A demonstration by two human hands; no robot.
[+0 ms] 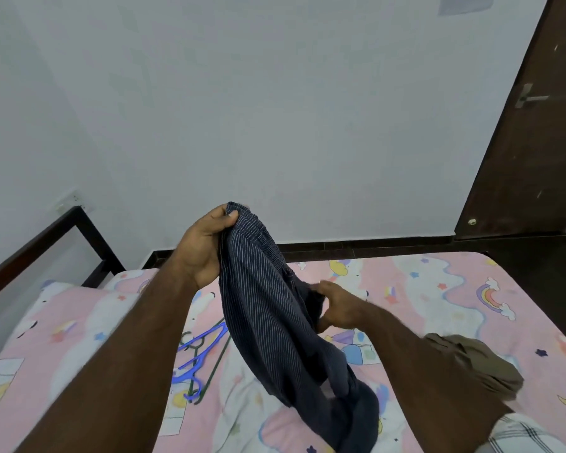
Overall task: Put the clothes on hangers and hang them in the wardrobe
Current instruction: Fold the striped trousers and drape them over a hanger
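Presently I am holding a dark navy pinstriped garment (268, 308) up over the bed (438, 289) with both hands. My left hand (203, 246) is gripping the gathered upper edge of the garment, thumb and fingers curled round the fabric, and is sitting higher than the other. My right hand (337, 308) is pinching a fold at the garment's side, lower and to the right of the left hand; the two hands are apart, with the cloth stretched between them. The garment's lower end is trailing down below both hands and touching the bed sheet. Beneath my left forearm, hangers are lying on the sheet: a blue hanger (200, 351) is resting across a dark green hanger (209, 374), the two overlapping. Below my right forearm an olive-brown garment (477, 361) is lying crumpled on the bed, and a checked white cloth (530, 436) is showing nearer me at the lower right. Beyond the hands a pale wall is standing, and far to the right of my right hand a dark door (530, 142) with a metal handle (528, 97) is showing.
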